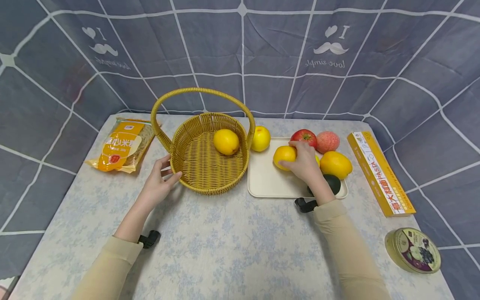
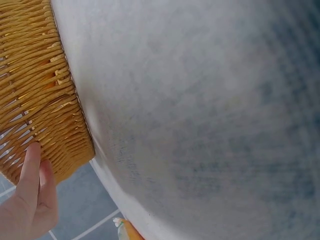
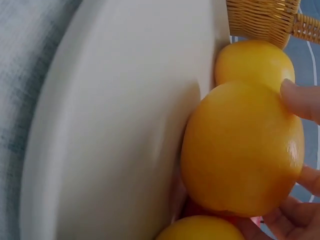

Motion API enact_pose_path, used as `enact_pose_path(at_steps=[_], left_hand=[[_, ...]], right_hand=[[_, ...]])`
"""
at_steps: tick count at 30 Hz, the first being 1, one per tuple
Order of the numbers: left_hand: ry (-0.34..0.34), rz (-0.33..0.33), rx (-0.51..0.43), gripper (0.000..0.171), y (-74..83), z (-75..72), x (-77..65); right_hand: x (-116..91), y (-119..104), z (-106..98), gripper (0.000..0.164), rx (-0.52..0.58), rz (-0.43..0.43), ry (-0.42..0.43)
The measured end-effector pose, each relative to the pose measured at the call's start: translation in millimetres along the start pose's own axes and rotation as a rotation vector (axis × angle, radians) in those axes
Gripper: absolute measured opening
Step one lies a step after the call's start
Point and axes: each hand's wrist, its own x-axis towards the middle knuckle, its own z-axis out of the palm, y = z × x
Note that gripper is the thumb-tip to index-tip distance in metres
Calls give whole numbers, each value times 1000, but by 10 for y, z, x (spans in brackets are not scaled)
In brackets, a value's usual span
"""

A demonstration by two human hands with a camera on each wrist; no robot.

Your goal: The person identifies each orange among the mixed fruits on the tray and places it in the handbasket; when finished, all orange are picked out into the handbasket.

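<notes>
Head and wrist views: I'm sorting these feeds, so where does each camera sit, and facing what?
Head: on the head, facing forward-down at basket and tray; left hand, right hand, sleeves show.
Left wrist: worn there, facing the basket's side and tablecloth; left fingers show.
Right wrist: worn there, facing tray and held yellow fruit; right fingers show.
Head and right wrist share tray and fruit.

The right hand (image 1: 302, 160) partly hides the round fruit (image 1: 283, 157) it grips and most of a yellow fruit (image 1: 317, 160), the wrist (image 1: 321, 191) covers part of a dark green fruit (image 1: 333, 183), and the small print on the tin (image 1: 416, 250) is unreadable.
</notes>
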Motion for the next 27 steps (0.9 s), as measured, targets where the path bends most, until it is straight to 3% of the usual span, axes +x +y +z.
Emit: enact_pose_path(at_steps=[9,16,27], left_hand=[[-1,-2,-3,77,-4,-2,3],[1,1,-4,76,-4,0,8],[9,4,-5,75,-2,11,3]], right_hand=[[-23,-1,52,78,-44,-15,-77],[-42,-21,95,78,-60,-40,-65],[-130,-116,59,78,75,-89,-32]])
